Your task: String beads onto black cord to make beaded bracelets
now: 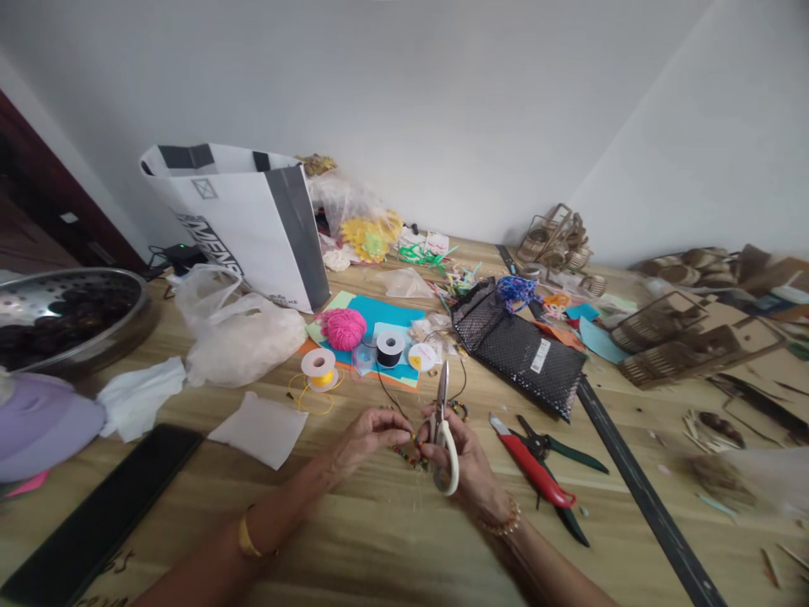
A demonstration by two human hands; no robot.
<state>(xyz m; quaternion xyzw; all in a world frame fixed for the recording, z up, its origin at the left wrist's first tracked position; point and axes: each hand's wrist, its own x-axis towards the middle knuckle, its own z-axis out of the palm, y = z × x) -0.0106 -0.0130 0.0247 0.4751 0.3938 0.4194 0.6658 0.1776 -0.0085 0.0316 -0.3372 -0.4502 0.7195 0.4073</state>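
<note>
Over the front of the table my left hand (pixel 372 436) pinches one end of a string of small coloured beads (pixel 409 458), fingers closed. White-handled scissors (pixel 446 447) are in my right hand (pixel 466 451), blades pointing up and away from me. The fingers of that hand also come close to the beaded string; whether they grip it too is hard to tell. A dark cord (pixel 390 392) runs from near my hands towards a spool of black cord (pixel 390 347). Left of it stands a spool of yellow thread (pixel 319 371).
Behind the spools lie a pink yarn ball (pixel 343 328) and blue paper (pixel 385 310). To the right are a red-handled knife (pixel 534 464), pruning shears (pixel 556 447) and a black bubble mailer (pixel 524 350). A phone (pixel 107 506), white bag (pixel 246 228) and metal bowl (pixel 136 316) stand left.
</note>
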